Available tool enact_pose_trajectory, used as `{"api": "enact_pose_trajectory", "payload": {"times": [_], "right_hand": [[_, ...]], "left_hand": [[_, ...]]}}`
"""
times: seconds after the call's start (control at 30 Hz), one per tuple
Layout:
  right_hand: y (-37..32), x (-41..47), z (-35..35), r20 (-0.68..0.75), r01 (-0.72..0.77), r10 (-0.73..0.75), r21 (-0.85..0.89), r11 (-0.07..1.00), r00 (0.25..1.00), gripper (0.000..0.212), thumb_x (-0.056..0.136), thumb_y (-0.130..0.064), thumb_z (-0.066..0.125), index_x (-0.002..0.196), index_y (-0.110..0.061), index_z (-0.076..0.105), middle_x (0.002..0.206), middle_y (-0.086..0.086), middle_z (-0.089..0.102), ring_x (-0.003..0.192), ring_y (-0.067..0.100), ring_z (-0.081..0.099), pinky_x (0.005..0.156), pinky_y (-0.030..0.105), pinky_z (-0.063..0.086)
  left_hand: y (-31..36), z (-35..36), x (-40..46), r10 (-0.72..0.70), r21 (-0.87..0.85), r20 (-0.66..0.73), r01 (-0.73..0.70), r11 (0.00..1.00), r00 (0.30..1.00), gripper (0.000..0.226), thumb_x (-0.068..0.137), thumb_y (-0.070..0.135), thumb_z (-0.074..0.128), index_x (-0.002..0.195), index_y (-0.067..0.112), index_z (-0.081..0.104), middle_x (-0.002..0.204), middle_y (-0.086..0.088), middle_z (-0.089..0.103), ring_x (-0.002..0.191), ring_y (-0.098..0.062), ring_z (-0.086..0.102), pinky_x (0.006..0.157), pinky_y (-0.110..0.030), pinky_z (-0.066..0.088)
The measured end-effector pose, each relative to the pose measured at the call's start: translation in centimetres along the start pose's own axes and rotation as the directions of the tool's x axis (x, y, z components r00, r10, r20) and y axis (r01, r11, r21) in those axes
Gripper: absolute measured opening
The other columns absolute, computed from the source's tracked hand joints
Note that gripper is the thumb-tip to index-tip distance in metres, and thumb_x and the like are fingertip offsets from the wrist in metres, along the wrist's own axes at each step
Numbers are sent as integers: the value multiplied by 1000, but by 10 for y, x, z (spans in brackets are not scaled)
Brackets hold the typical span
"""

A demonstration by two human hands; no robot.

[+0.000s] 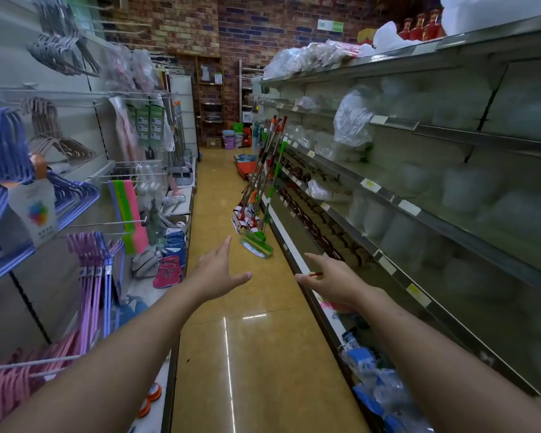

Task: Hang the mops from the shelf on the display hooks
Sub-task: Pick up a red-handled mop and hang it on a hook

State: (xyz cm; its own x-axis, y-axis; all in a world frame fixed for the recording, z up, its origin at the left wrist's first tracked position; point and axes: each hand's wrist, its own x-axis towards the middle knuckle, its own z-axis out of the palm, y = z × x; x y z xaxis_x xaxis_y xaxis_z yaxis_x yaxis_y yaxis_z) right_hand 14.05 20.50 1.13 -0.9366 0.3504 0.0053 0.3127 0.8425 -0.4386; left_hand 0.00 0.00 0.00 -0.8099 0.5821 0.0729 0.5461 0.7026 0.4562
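Observation:
Several mops lean against the right-hand shelf partway down the aisle, handles up, heads resting on the floor. One green mop head lies nearest me. My left hand stretches forward over the aisle floor, fingers spread, holding nothing. My right hand reaches out beside the right shelf's lower edge, also empty with fingers apart. Both hands are well short of the mops. Bare display hooks stick out from the left wall panel, and other mops hang farther back on the left.
Hangers in purple, pink and grey fill hooks on the left. Small boots and sponges sit on the left base shelf. Bagged goods line the right shelves. Buckets stand at the aisle's far end by a brick wall.

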Motion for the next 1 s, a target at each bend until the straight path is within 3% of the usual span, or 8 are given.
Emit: {"api": "enact_pose_trajectory", "payload": {"times": [0.23, 0.4, 0.53, 0.7, 0.8, 0.9, 1.0], "right_hand": [[-9, 39, 18, -223, 84, -97, -67, 994, 970, 64, 91, -49, 52, 146, -24, 29, 150, -2, 37, 136, 15, 35, 111, 41, 32], [-13, 96, 28, -128, 48, -63, -119, 992, 990, 70, 89, -56, 49, 148, -28, 23, 155, -1, 25, 141, 19, 25, 112, 48, 23], [-4, 157, 37, -85, 27, -37, -118, 993, 996, 74, 88, -57, 50, 149, -28, 20, 156, 0, 22, 142, 20, 23, 114, 48, 19], [22, 257, 39, -117, 65, -68, -29, 997, 991, 78, 86, -54, 55, 149, -26, 18, 154, -3, 28, 139, 16, 30, 109, 39, 31], [36, 327, 25, -165, 74, -75, -11, 997, 984, 82, 85, -51, 60, 149, -26, 16, 151, -3, 33, 135, 15, 36, 106, 38, 36], [44, 400, 7, -249, 54, -62, -39, 998, 966, 85, 84, -51, 60, 149, -25, 13, 152, 0, 32, 135, 19, 36, 107, 42, 35], [42, 469, -4, -300, 74, -72, -4, 997, 951, 86, 82, -55, 59, 149, -23, 16, 152, 0, 30, 136, 20, 33, 108, 43, 32]], "left_hand": [[-19, -6, 34, 36, 9, -65, -35, 999, 997, 98, 80, 55, 62, 150, 24, 2, 157, -5, 19, 143, -28, 19, 114, -46, 26], [-35, -12, 77, 88, 122, -60, -80, 989, 994, 89, 84, 58, 54, 151, 23, 6, 158, -1, 14, 145, -24, 16, 116, -45, 23], [-46, -7, 129, 40, 122, -47, -34, 992, 998, 90, 84, 61, 52, 150, 25, 4, 159, 0, 10, 145, -25, 13, 116, -47, 22], [-55, 10, 219, -23, 68, -34, 25, 997, 999, 99, 79, 63, 57, 150, 26, -2, 159, -1, 10, 145, -27, 13, 115, -48, 23], [-52, 7, 285, -49, 12, -72, 50, 999, 996, 110, 75, 59, 65, 149, 28, -11, 157, -4, 21, 142, -25, 25, 112, -44, 31], [-51, -8, 349, -70, -54, -114, 64, 996, 991, 121, 70, 55, 72, 145, 32, -20, 154, -4, 29, 136, -24, 36, 107, -45, 39], [-59, -21, 408, -87, -42, -181, 81, 996, 980, 123, 68, 56, 73, 146, 31, -18, 153, -6, 30, 137, -25, 34, 109, -44, 35]]}}
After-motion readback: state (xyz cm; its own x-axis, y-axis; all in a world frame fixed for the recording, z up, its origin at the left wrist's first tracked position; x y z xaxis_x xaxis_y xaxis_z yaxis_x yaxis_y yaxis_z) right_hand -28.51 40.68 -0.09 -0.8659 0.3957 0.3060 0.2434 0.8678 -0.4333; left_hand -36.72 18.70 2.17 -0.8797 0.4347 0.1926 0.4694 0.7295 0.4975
